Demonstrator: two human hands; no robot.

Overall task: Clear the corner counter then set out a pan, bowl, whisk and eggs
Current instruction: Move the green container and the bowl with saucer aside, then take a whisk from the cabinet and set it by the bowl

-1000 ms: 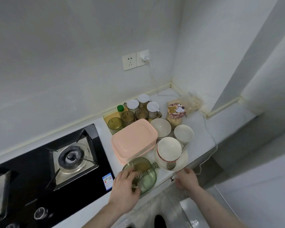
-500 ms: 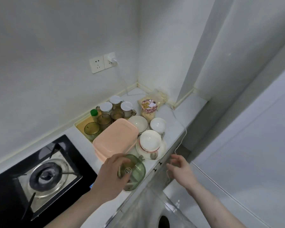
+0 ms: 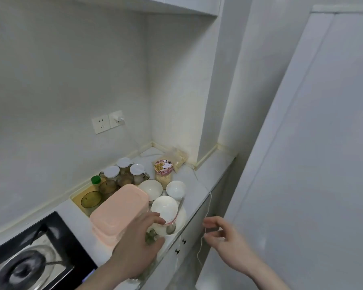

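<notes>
My left hand (image 3: 134,245) lies over the green glass lidded pot (image 3: 152,237) at the counter's front edge, fingers curled round its top; most of the pot is hidden under it. My right hand (image 3: 222,237) hovers off the counter edge with loosely curled fingers, whose tips touch the thin white cable (image 3: 208,203) that hangs down there. A white bowl (image 3: 165,207) stands on a white plate (image 3: 181,216) with a spoon (image 3: 171,228), just beyond my left fingers. Two more white bowls (image 3: 151,189) (image 3: 175,189) stand behind. No pan, whisk or eggs are in view.
A pink lidded box (image 3: 118,212) sits left of the bowls. Behind it a yellow tray (image 3: 77,198) holds glasses and white-lidded jars (image 3: 124,164). A snack bag (image 3: 164,170) stands in the corner. The gas hob (image 3: 29,258) is at lower left. The cable's plug (image 3: 117,119) sits in the wall socket.
My view has swung up and to the right. My left hand has closed further over the green glass pot. My right hand has risen from the counter's edge to the hanging cable.
</notes>
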